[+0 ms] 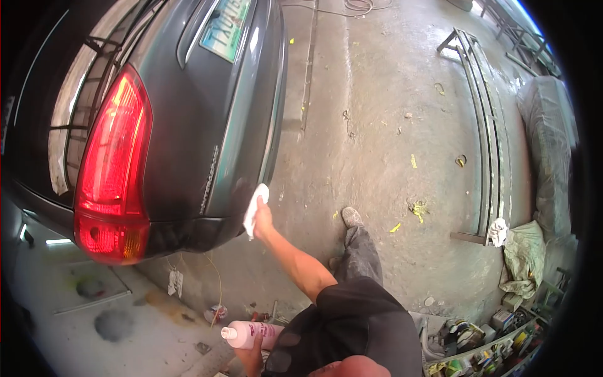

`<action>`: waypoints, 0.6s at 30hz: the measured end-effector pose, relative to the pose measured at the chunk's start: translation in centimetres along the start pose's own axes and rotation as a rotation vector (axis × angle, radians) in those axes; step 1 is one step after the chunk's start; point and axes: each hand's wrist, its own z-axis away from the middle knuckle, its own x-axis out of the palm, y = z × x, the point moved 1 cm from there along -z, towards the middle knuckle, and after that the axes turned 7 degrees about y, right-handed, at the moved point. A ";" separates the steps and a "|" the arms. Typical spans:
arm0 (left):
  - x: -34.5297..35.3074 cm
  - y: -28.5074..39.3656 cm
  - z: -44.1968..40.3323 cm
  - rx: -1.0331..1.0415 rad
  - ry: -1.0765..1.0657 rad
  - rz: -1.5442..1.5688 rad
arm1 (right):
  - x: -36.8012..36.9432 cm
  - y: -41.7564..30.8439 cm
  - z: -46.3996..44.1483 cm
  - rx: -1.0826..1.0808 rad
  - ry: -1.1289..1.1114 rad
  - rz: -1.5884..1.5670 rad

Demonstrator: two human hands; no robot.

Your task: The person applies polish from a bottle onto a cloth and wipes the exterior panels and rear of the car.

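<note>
My right hand (262, 221) is closed on a white cloth (254, 210) and presses it against the lower rear bumper (237, 217) of a dark car (182, 138). That arm is stretched out. Low in the view, my left hand (252, 353) grips a bottle (251, 335) of pinkish liquid with a white cap. The bottle is tilted on its side in the view, its cap towards the left, and its printed label is too small to read. A lit red tail light (113, 169) sits close by on the car's corner.
A long metal frame (483, 138) lies on the concrete floor at the right, with a white rag (497, 232) at its end. A covered object (548, 138) and a sack (524, 257) stand beyond it. Cluttered shelves (496, 342) fill the lower right. Yellow scraps (418, 210) litter the floor.
</note>
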 end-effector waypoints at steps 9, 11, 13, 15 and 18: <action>2.7 -1.4 -2.1 0.030 0.086 -0.039 | 7.2 -0.3 0.7 -0.670 0.179 0.551; 3.9 -1.9 -3.3 0.018 0.162 -0.111 | 8.2 -2.4 -1.5 -0.734 0.191 0.581; 6.0 -2.0 -4.5 0.015 0.201 -0.174 | 9.3 -5.8 -3.7 -0.811 0.168 0.600; 8.5 -2.1 -6.5 0.036 0.196 -0.225 | 11.8 -11.0 -5.8 -0.908 0.138 0.622; 14.3 0.9 -10.0 0.152 0.123 -0.468 | 19.0 -22.1 -8.1 -0.970 0.141 0.624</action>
